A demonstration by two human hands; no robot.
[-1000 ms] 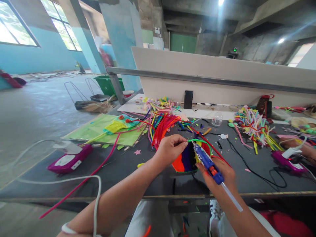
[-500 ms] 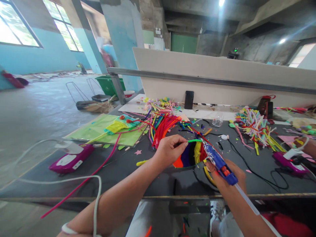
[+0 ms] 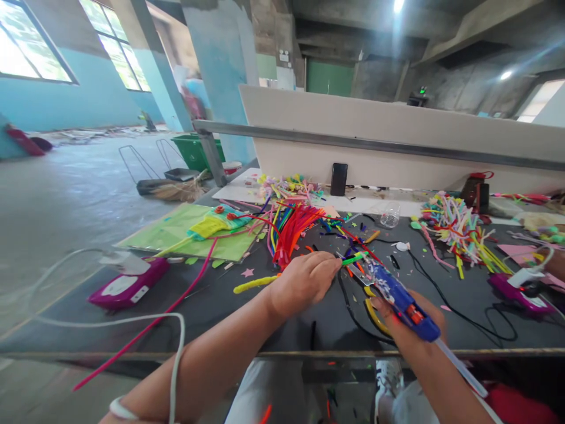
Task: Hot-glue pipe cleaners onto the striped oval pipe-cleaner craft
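Note:
My left hand (image 3: pixel 306 281) is closed, its fingertips pinching a bright green pipe cleaner (image 3: pixel 354 258) with a dark stretch beside it. Most of whatever else the fingers hold is hidden behind them. My right hand (image 3: pixel 412 330) is wrapped round a blue glue gun (image 3: pixel 399 297), whose nozzle end points up and left close to the green tip; I cannot tell whether they touch. A clear glue stick (image 3: pixel 461 368) sticks out of its back. Below the nozzle lies a tool with yellow-and-black handles (image 3: pixel 376 318). A yellow pipe cleaner (image 3: pixel 255 285) rests left of my left hand.
Red pipe cleaners (image 3: pixel 298 232) lie bundled behind my hands. A green sheet (image 3: pixel 150 235) holds a yellow-and-turquoise piece (image 3: pixel 212 224). Purple power strips (image 3: pixel 128 288) stand at both sides, with a white cable looping near my left forearm. A phone (image 3: pixel 339 179) leans at the back. Another person's hand (image 3: pixel 557 262) shows far right.
The multicoloured panel under the green pipe cleaner has turned out of sight behind my left hand, which has rolled over and dropped slightly. The glue gun has shifted a little right and down.

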